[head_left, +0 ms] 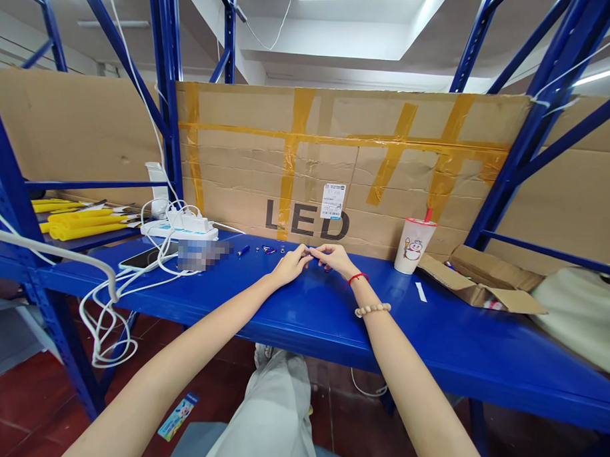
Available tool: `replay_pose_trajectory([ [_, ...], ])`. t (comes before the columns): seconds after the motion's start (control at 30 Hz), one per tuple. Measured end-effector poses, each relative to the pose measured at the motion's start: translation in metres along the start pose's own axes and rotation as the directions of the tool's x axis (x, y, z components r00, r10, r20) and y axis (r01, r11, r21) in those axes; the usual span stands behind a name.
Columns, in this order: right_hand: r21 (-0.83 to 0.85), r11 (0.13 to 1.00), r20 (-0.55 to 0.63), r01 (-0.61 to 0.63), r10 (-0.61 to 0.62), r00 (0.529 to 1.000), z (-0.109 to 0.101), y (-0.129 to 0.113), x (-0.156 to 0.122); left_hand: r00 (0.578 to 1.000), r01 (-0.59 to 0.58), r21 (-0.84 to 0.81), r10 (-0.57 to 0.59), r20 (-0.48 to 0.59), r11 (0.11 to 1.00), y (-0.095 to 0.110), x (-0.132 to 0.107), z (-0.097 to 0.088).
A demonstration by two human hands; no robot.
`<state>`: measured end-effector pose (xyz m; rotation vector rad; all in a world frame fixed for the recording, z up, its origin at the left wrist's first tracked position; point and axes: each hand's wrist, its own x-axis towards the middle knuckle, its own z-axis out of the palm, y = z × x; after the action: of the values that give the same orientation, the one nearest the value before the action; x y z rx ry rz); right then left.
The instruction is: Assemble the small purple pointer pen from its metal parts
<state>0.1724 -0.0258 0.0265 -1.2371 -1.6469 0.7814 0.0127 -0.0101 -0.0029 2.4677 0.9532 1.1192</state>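
Head view: one small piece, pinched at the fingertips between left hand and right hand, above the bench, toward its rear edge. The piece is placed to the right of the left hand and to the left of the right; neither hand can be called nearer. Its long axis is largely covered by fingers and cannot be told. Both hands are closed in a fingertip grip.

Left of the hands, along the rear edge: small metallic parts; one blue cylinder, slanted. At the rear left corner: white power strip, tangled with cables; phone, partly covered by them.

Toward the right edge: lidded cup, upright; white strip, laid flat; opened carton; pale bag.
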Motion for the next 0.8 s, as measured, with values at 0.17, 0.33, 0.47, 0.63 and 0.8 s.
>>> replay_pose_trajectory([
  [0.17,0.021,1.0,0.007,-0.016,0.016,1.0,0.002,0.001,0.0,1.0,0.026,0.012,-0.026,-0.011,1.0,0.0,0.001,0.0],
  [0.33,0.011,1.0,0.001,-0.024,0.024,1.0,0.002,-0.001,-0.003,0.997,0.076,0.045,-0.076,0.003,0.996,0.001,0.0,-0.003],
  [0.47,0.002,0.999,0.003,-0.044,0.044,0.999,0.004,-0.003,-0.005,0.995,0.091,0.073,-0.093,0.036,0.993,0.003,-0.002,-0.007],
  [0.63,-0.011,0.998,0.013,-0.062,0.062,0.998,0.005,-0.002,-0.005,0.992,0.102,0.11,-0.11,0.067,0.989,0.005,-0.003,-0.01],
  [0.8,-0.025,0.998,0.042,-0.062,0.063,0.997,0.005,0.001,-0.004,0.987,0.112,0.161,-0.128,0.094,0.981,0.004,-0.004,-0.011],
])
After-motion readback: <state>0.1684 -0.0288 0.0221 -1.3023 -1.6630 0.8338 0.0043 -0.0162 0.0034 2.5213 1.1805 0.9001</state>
